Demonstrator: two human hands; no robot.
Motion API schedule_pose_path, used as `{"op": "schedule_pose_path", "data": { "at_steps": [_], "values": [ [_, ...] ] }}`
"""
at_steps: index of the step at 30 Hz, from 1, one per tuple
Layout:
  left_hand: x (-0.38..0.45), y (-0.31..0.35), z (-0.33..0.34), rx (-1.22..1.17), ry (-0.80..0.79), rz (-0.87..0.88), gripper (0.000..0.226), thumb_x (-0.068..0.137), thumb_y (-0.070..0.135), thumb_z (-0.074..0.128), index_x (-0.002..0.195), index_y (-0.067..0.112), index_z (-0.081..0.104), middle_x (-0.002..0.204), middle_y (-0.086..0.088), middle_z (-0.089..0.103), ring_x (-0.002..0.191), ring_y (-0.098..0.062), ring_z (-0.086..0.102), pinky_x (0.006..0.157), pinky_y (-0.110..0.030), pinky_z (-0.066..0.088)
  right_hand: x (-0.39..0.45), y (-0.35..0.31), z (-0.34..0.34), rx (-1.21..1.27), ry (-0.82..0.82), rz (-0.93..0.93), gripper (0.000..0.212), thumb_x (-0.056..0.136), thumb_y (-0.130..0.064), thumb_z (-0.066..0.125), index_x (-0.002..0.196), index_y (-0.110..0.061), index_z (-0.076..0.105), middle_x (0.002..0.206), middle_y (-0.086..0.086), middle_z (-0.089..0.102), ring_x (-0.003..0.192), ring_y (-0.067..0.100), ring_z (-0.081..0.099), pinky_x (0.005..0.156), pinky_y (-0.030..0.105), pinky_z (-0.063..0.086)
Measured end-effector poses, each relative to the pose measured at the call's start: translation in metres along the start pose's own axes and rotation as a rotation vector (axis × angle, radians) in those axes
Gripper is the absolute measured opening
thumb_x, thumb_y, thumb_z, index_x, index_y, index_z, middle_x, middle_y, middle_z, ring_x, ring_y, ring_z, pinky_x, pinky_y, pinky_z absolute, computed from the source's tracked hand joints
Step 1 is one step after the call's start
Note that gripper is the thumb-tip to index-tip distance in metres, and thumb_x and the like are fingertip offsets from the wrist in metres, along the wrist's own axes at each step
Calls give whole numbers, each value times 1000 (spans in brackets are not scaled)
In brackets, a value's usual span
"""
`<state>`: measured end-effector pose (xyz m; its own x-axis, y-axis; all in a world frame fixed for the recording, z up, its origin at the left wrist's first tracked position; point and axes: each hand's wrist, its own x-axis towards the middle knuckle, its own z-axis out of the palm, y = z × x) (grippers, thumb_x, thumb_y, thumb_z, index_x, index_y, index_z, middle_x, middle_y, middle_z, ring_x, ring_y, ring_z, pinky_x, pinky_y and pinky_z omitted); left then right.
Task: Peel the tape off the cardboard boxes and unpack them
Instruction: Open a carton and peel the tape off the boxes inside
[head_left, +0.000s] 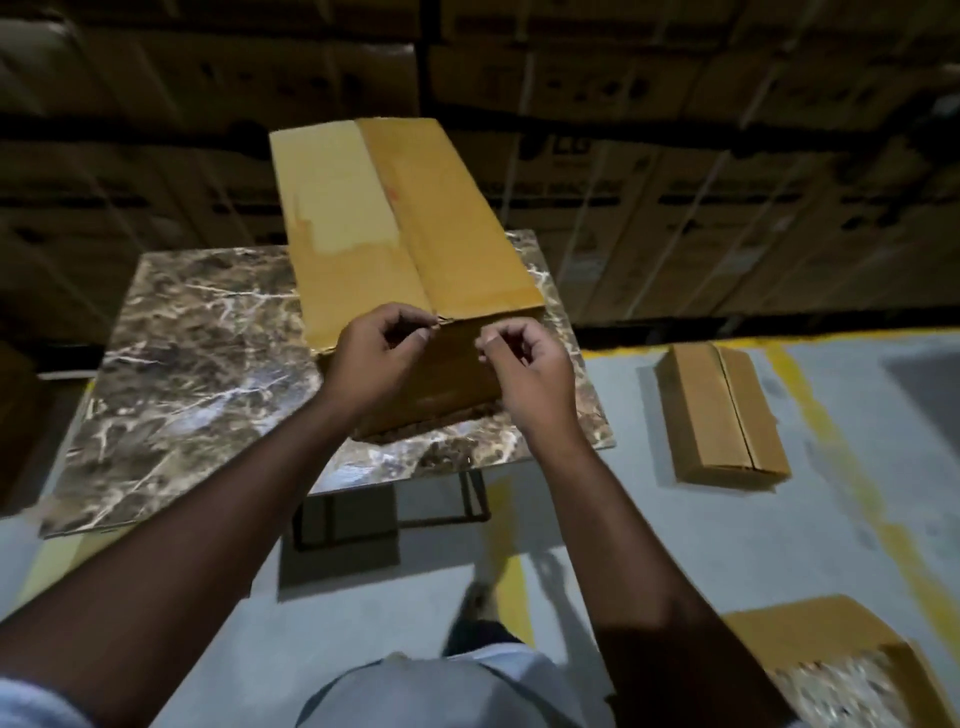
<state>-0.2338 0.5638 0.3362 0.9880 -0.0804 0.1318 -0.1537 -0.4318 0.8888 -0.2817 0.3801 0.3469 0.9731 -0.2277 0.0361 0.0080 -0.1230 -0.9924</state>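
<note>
Now the long cardboard box (410, 228) lies lengthwise on the marble-patterned tabletop (197, 353), its far end reaching past the table's far edge and its near end facing the person. Its two top flaps meet in a seam running the length of the box; the left flap carries a paler rectangular patch. Both hands are at the box's near end. The left hand (371, 358) has its fingers curled, with thumb and forefinger pinched at the top near edge of the box right where the seam ends; what is caught between them is too small and blurred to tell for certain, though it looks like a thin strip at the flap edge. The right hand (524, 364) is just to the right of the left one, in front of the box's near face, its fingers curled with fingertips drawn together; whether it pinches anything cannot be told.

Right of the box, down on the grey floor (623, 519), a smaller closed cardboard box (722, 415) lies well apart from the table. Nearer the person and further right of the long box, an opened carton (831, 660) shows pale speckled filling. Beyond the long box, stacked cartons (675, 156) fill the dim background. Yellow painted lines (800, 395) cross the floor beside the smaller box.
</note>
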Motion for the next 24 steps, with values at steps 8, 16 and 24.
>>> {"op": "schedule_pose_path", "data": {
  "at_steps": [8, 16, 24],
  "values": [
    [72, -37, -17, 596, -218, 125, 77, 83, 56, 77, 149, 33, 46, 158, 1, 38, 146, -22, 30, 118, -51, 32, 98, 26, 23, -871, -312, -294, 63, 85, -59, 74, 140, -43, 50, 154, -16, 44, 147, 15, 32, 123, 49, 26],
    [121, -62, -24, 740, -436, 237, 108, 73, 92, 44, 162, 34, 21, 172, 6, 10, 157, -16, 2, 126, -54, 7, 163, 59, 17, -985, -467, -418, 89, 76, -67, 77, 154, -45, 40, 169, -18, 21, 159, 13, 9, 128, 48, 4],
    [122, -63, -30, 457, -277, 312, 120, 79, 69, 75, 164, 32, -2, 171, 12, -15, 159, -12, -1, 124, -46, 19, 159, 59, 31, -460, -46, -402, 61, 98, -67, 45, 151, -37, 48, 157, -15, 47, 148, 8, 39, 118, 38, 34]
  ]
}}
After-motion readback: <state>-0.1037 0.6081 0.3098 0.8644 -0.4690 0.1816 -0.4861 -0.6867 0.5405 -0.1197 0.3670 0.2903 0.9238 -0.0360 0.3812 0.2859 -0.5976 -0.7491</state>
